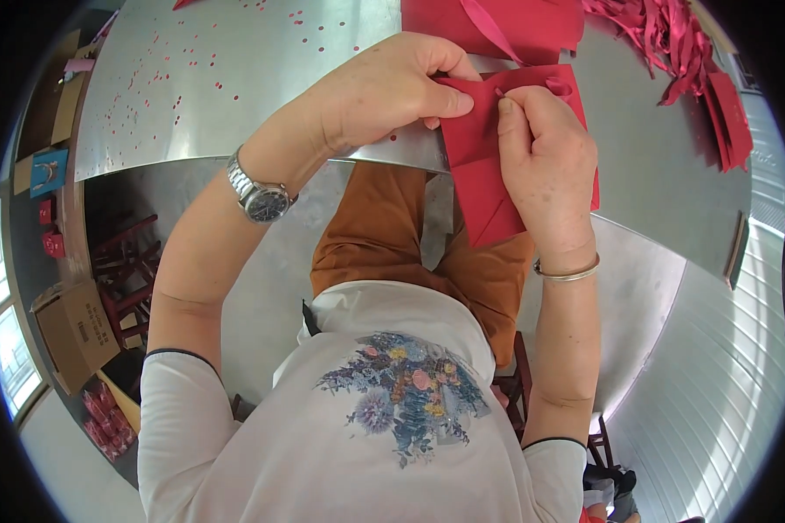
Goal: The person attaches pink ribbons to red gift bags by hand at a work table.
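Observation:
A flat, creased red paper gift bag [480, 196] hangs over the near edge of the metal table, between my two hands. My left hand [401, 91], with a watch on its wrist, pinches the bag's upper left edge between thumb and fingers. With thumb and forefinger pressed together, my right hand [549, 161] grips a red ribbon at the bag's upper part; its palm covers much of the bag's right side. Part of the ribbon [559, 86] curls out beyond the knuckles. Just behind lies another red bag [445, 26] with a pink-red ribbon strip [494, 33] across it.
Small red paper dots [214, 61] are scattered over the table [148, 131] at the left. At the far right lie a heap of red ribbons [663, 35] and a stack of red bags [728, 122]. A cardboard box [77, 336] and dark red stools [131, 270] stand at left.

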